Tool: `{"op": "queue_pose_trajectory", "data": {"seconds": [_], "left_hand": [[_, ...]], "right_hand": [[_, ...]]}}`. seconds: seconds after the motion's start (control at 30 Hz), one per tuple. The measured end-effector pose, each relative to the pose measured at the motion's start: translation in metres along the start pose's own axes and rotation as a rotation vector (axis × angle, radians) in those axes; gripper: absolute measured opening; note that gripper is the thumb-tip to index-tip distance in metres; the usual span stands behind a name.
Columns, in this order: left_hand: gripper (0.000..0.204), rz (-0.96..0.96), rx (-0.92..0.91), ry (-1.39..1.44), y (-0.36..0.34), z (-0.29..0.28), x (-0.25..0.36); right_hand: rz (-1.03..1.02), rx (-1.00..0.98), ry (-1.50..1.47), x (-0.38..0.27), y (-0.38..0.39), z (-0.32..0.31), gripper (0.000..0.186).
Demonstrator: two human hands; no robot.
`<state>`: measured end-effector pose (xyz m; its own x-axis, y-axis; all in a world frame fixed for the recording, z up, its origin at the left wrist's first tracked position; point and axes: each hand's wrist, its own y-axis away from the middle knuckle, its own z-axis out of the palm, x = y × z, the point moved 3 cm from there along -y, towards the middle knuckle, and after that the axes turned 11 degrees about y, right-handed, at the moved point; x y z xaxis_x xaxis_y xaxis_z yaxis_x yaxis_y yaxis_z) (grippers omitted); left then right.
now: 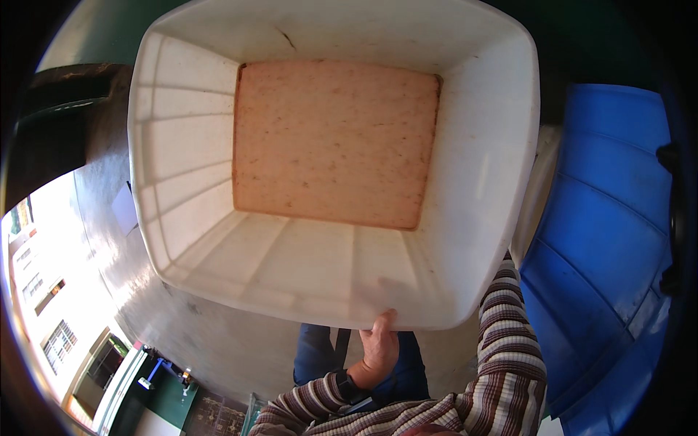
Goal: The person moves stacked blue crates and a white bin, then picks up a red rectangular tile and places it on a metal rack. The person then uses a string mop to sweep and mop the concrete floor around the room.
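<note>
A large white plastic tub fills the middle of the head view, its open mouth turned toward me. Its floor is stained orange-brown with dark specks, and nothing lies inside. My left hand, with a dark band on the wrist, is closed on the tub's near rim, thumb over the edge. My right arm, in a striped sleeve, reaches up along the tub's right side. The right hand is hidden behind the tub's wall, so its fingers cannot be seen.
Big blue plastic containers stand close on the right, with a whitish one partly behind the tub. Grey floor shows below. At the lower left are a green surface with small items and a bright opening onto a building.
</note>
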<state>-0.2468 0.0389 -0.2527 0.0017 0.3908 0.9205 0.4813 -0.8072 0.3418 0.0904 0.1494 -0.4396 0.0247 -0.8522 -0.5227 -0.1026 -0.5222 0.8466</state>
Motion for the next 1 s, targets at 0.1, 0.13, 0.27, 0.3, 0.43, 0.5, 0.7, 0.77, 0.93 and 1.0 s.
{"op": "queue_pose_trajectory", "data": {"seconds": [0.1, 0.13, 0.27, 0.3, 0.43, 0.5, 0.7, 0.77, 0.93, 1.0], "left_hand": [[0.029, 0.135, -0.073, -0.143, 0.008, 0.005, -0.003], [0.029, 0.134, -0.062, -0.136, 0.009, 0.004, -0.005], [0.027, -0.608, 0.286, 0.825, 0.011, 0.005, -0.034], [0.025, -0.616, 0.297, 0.865, 0.01, 0.006, -0.032], [0.021, -0.739, 0.254, 0.98, -0.001, 0.026, -0.026], [0.029, -0.819, 0.123, 0.871, -0.013, 0.025, -0.026], [0.056, -0.514, 0.08, 0.891, -0.067, -0.03, -0.055], [0.061, -0.45, 0.184, 0.852, -0.073, -0.074, -0.071], [0.042, -0.478, 0.356, 0.921, -0.045, -0.13, -0.09], [0.037, -0.507, 0.428, 0.91, -0.022, -0.166, -0.1]], "right_hand": [[0.009, 0.043, -0.03, 0.012, 0.011, -0.015, 0.03], [0.016, 0.049, -0.044, 0.016, 0.013, -0.016, 0.03], [0.044, 0.077, -0.082, 0.034, 0.02, -0.011, 0.031], [0.048, 0.079, -0.088, 0.037, 0.022, -0.009, 0.031], [0.048, 0.04, -0.125, 0.039, 0.021, 0.013, 0.032], [0.033, 0.001, -0.12, 0.038, 0.017, 0.034, 0.032], [-0.135, -0.123, -0.042, 0.037, -0.003, 0.107, 0.033], [-0.165, -0.164, -0.042, 0.04, 0.002, 0.111, 0.034], [0.238, -0.395, -0.166, 0.049, 0.034, 0.105, 0.04], [0.284, -0.433, 0.068, 0.052, 0.051, 0.125, 0.039]]}}
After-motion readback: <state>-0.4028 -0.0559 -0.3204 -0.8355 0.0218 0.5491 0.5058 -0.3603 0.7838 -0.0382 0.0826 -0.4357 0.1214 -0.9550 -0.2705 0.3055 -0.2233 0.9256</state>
